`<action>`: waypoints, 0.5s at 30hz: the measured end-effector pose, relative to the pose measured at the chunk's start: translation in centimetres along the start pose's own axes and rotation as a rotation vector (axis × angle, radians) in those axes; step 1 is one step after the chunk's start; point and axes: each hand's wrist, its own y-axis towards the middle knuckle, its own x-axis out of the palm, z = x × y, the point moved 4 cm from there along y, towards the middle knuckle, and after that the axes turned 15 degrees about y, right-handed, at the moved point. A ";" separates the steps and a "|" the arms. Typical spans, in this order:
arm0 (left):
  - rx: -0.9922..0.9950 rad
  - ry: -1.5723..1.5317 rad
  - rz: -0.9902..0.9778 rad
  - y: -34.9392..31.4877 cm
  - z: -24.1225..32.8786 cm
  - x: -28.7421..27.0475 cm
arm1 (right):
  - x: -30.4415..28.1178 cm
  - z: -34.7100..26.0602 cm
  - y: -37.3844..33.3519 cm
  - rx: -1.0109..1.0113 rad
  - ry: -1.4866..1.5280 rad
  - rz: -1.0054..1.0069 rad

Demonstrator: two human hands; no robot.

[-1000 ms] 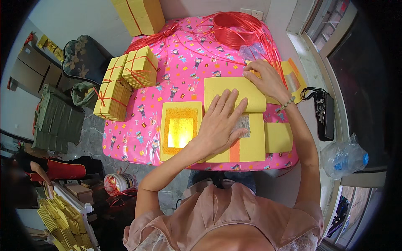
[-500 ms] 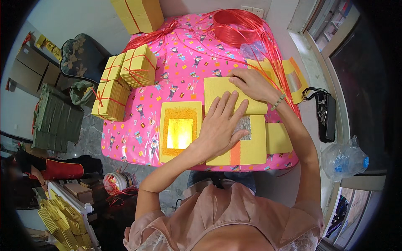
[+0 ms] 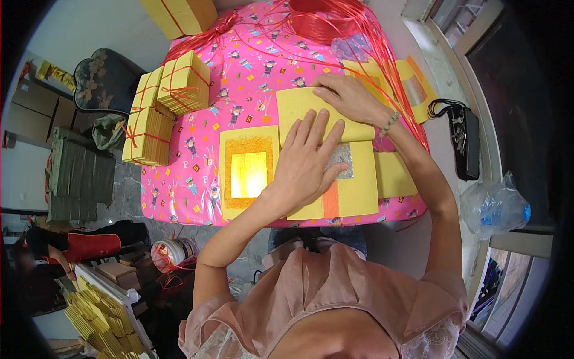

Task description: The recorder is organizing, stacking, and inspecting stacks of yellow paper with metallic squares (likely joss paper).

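Two hands on yellow paper, parts of it covered

In the head view, the yellow paper (image 3: pixel 293 105) lies near the person's edge of the tabletop (image 3: pixel 173 206), its upper part folded over. The left hand (image 3: pixel 306 157) is flat on it, palm down, fingers straight and slightly apart, gripping nothing; it hides the middle of the fold. Its thumb covers part of a silver patch (image 3: pixel 345 164), above an orange stripe (image 3: pixel 330 203).

The right hand (image 3: pixel 353 102), a bracelet (image 3: pixel 390 122) at its wrist, bends over the paper's far edge. Some fingertips are out of sight, so I cannot tell whether it pinches the paper or only rests there.

Just left lies a sheet with a gold panel (image 3: pixel 249 175), glare washing out its middle; the left forearm crosses its lower corner. To the right, another yellow sheet (image 3: pixel 396 173) is partly covered.

The red coil (image 3: pixel 323 27) and a tall yellow block (image 3: pixel 179 18) are cut off at the top. At the far left, another person's hand (image 3: pixel 61 261) shows, the rest dark and blurred.
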 end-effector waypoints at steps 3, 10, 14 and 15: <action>-0.006 0.005 0.009 -0.1 0.0 0.0 | -0.2 -0.3 -0.1 -0.015 -0.002 0.000; -0.010 -0.016 -0.029 -0.3 -0.2 0.0 | 0.0 -4.4 -6.6 -0.166 -0.241 0.137; 0.003 -0.053 -0.014 -0.2 -0.1 0.1 | 1.3 -4.8 -9.3 -0.049 -0.339 -0.032; 0.002 -0.057 -0.016 -0.2 -0.2 0.2 | 1.3 -4.8 -9.7 -0.047 -0.387 -0.040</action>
